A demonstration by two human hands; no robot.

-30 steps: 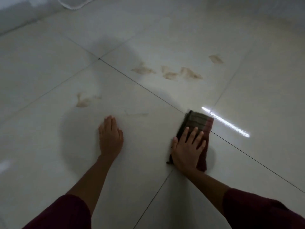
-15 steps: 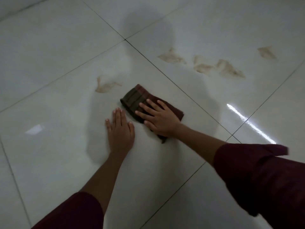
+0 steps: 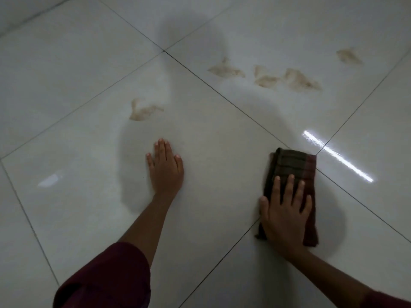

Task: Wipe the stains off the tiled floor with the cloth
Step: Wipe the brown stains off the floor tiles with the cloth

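Observation:
A folded dark brown and maroon cloth (image 3: 293, 167) lies flat on the white tiled floor (image 3: 77, 74), over a grout line at the lower right. My right hand (image 3: 284, 214) presses down on its near half, fingers spread. My left hand (image 3: 165, 167) rests flat on the bare tile in the middle, holding nothing. A brown stain (image 3: 142, 111) marks the tile beyond my left hand. A row of brown stains (image 3: 266, 76) sits on the far tile, and one more stain (image 3: 348, 56) lies further right.
A bright streak of reflected light (image 3: 338, 155) crosses the floor right of the cloth. Dark grout lines (image 3: 222, 96) run diagonally between the large glossy tiles. Maroon sleeves (image 3: 106, 276) cover both my arms at the bottom.
My right hand has slid the cloth from beside my left hand back to the right, onto the grout line. The left hand has stayed planted.

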